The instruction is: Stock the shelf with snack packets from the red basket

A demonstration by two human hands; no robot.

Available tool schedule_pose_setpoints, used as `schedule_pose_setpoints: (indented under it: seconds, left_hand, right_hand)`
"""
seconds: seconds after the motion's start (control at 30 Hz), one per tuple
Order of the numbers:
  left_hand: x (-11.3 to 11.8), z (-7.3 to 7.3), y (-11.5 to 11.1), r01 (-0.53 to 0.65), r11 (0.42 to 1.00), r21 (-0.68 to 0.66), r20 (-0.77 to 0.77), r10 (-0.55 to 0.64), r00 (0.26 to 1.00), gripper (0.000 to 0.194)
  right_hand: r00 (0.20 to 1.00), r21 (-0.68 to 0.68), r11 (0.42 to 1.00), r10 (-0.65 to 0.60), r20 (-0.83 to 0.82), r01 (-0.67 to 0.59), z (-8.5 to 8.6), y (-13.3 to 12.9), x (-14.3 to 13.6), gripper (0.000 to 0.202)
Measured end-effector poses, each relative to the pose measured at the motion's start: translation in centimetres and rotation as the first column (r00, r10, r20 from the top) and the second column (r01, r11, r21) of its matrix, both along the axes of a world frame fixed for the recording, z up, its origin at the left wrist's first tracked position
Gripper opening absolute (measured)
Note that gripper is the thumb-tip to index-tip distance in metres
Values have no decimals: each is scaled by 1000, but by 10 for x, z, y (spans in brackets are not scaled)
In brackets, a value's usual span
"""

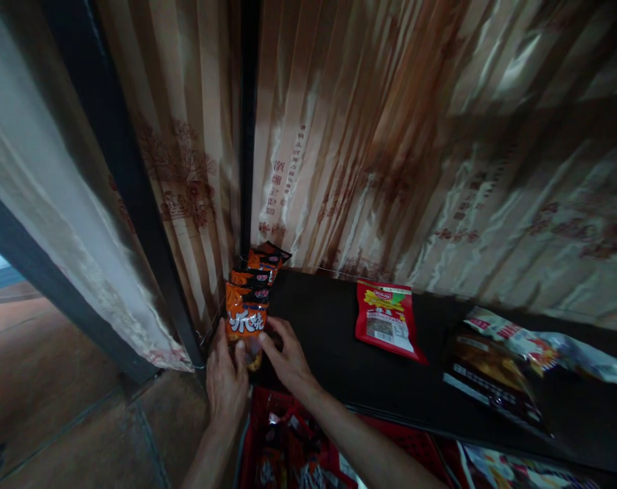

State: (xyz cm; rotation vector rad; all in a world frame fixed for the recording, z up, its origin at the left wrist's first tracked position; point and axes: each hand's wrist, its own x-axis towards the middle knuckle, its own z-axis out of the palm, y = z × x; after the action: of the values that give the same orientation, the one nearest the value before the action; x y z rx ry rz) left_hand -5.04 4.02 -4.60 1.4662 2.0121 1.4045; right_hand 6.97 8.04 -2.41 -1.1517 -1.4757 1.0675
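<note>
Our left hand (pixel 225 380) and right hand (pixel 290 356) clasp the front orange snack packet (pixel 246 314) by its lower sides, sensible, we judge, for something light, slippery and crushable.

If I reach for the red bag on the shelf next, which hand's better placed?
Probably your right hand: it's nearer the red bag; your left hand is farther, past the orange packet.

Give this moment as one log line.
left hand: holds orange packet, left side | right hand: same packet, right side | behind: similar packets
</note>
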Motion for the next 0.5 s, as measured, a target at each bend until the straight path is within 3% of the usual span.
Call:
schedule_pose_setpoints:
  seconds: [0.2,0.33,0.5]
  left_hand:
    - [5,-3,2,-41,998,39,-38,43,998,56]
    - [7,-7,4,-33,996,79,-51,37,998,53]
    - [8,-11,4,-41,998,55,-122,47,991,55]
  right_hand:
    - [977,-18,979,-205,-59,204,-5,48,9,34]
    - [978,19,979,-200,-57,202,-8,83,6,34]
    - [976,76,973,-214,-47,217,-12,102,-7,32]
